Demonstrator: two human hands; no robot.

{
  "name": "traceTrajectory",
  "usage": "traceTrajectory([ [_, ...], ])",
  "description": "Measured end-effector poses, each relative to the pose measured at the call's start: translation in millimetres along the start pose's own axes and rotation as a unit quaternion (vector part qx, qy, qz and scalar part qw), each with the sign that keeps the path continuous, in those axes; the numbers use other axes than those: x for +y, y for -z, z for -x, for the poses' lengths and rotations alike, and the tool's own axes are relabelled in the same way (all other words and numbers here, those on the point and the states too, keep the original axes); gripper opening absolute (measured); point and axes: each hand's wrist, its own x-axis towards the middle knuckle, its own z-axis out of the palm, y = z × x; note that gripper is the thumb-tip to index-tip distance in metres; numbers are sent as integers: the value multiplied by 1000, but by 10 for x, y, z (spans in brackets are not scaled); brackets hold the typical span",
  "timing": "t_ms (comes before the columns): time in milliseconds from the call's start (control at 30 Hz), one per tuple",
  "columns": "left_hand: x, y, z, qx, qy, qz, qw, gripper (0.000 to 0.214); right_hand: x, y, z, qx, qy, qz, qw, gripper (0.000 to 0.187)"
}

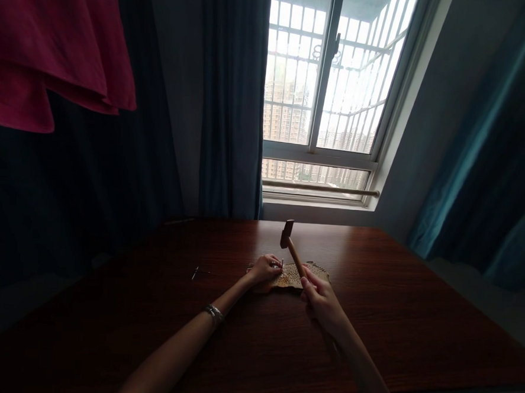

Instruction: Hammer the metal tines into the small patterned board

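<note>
Right fingers (310, 288) wrapped round hammer (295, 257)

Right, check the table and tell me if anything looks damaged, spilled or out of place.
The board looks odd: its near edge is wavy rather than straight, though that may be its shape, not damage. A thin metal item lies apart on the table, to the board's left. No spill shows.

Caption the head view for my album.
Right hand holds a hammer; left hand holds a thin rod upright over a dotted sheet.
</note>
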Motion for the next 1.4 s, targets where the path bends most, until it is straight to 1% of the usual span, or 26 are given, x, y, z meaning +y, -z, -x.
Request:
traceTrajectory([
  [67, -8, -6, -2, 5, 2, 0, 1000, 24, -7, 3, -4, 5, 9, -4, 1000, 61],
  [233, -6, -13, 0, -3, 2, -1, 1000, 23, 78, 15, -19, 0, -43, 15, 999, 66],
  [400, 10, -2, 5, -6, 4, 0, 1000, 24, -57, 31, -35, -1, 1, 0, 1000, 64],
  [467, 6, -2, 5, -4, 4, 2, 1000, 24, -77, 32, -41, 5, 9, 0, 1000, 63],
  [667, -30, -19, -3, 0, -7, 7, 1000, 23, 67, 49, -23, -14, -48, 17, 999, 65],
  [867, -9, -14, 4, 5, 2, 2, 1000, 23, -110, 46, 22, 6, -14, -15, 1000, 64],
  [933, -15, -16, 2, 5, 1, 3, 1000, 23, -77, 37, 21, 5, -17, -7, 1000, 65],
  [1067, -32, -19, -3, 1, -6, 13, 1000, 23, 24, 30, 10, -9, -49, 4, 999, 66],
  [1267, 10, 1, 6, -5, -2, -2, 1000, 24, -186, 54, 28, -11, -11, -6, 1000, 59],
  [1333, 7, -3, 5, -5, -4, -4, 1000, 24, -153, 54, 28, -4, -8, 1, 1000, 58],
  [1400, -12, -10, 0, -2, -2, -5, 1000, 24, -56, 52, 24, -3, -33, 10, 999, 61],
])
